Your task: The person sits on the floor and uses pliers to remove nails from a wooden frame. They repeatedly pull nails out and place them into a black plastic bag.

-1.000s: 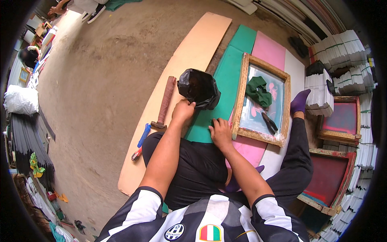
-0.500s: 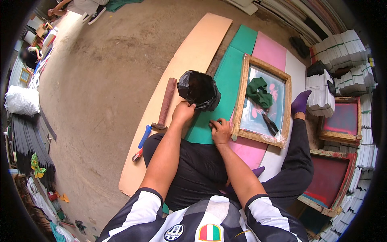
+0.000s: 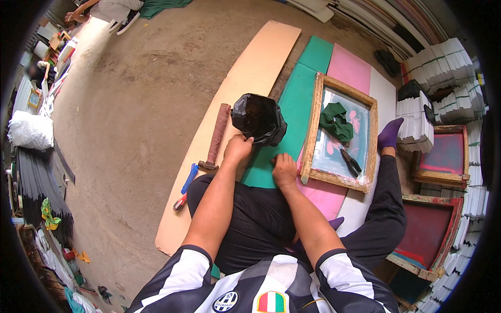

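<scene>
My left hand pinches the near rim of a black plastic bag, whose wide mouth faces up toward me. The bag's inside is dark, and I cannot make out what is in it. To its right, my right hand rests low over the green board with its fingers curled under; whatever they hold, if anything, is hidden. Just beyond that hand lies a wooden-framed screen. On the screen are a dark green cloth and black-handled pliers.
A hammer with a wrapped handle, a blue-handled tool and a red-handled tool lie on the peach board at left. Bundled white stacks and red screens stand at right. Other people are at far left.
The right hand's fingers have drawn in and curled more over the green board. My left hand keeps its pinch on the bag, which has hardly moved.
</scene>
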A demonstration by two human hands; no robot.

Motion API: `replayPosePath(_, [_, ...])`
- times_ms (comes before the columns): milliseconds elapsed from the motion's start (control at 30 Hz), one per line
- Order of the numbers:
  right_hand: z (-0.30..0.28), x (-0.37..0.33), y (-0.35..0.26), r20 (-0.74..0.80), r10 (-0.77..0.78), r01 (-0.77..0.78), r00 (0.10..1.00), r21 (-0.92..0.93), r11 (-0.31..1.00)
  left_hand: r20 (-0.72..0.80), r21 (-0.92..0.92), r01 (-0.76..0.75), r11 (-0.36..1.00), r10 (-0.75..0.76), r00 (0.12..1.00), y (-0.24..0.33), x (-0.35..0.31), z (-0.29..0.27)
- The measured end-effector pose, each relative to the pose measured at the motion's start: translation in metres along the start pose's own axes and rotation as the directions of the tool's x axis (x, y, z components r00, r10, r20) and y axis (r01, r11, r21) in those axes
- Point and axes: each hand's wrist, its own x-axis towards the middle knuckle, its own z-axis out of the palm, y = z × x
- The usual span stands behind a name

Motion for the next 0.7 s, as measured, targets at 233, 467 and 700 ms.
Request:
replayPosePath(233, [-0.006,0.014,0.003,0.143,0.177,-0.197,0.974,0.142,0.97,0.025,0.04,-0.028,0.999,0.027,0.999,0.004,0.002,0.001])
replayPosePath(467, [-0.076,0.078,-0.022,-0.037,0.272,-0.211,0.962,0.534,0.819,0.044,0.077,0.014,0.997,-0.017,0.999,0.01,-0.005,-0.003])
replayPosePath(700, [-0.068,0.139,-0.071,-0.13,0.006,0.058,0.992,0.483,0.874,0.044,0.083,-0.039,0.996,0.036,0.998,0.006,0.003,-0.001])
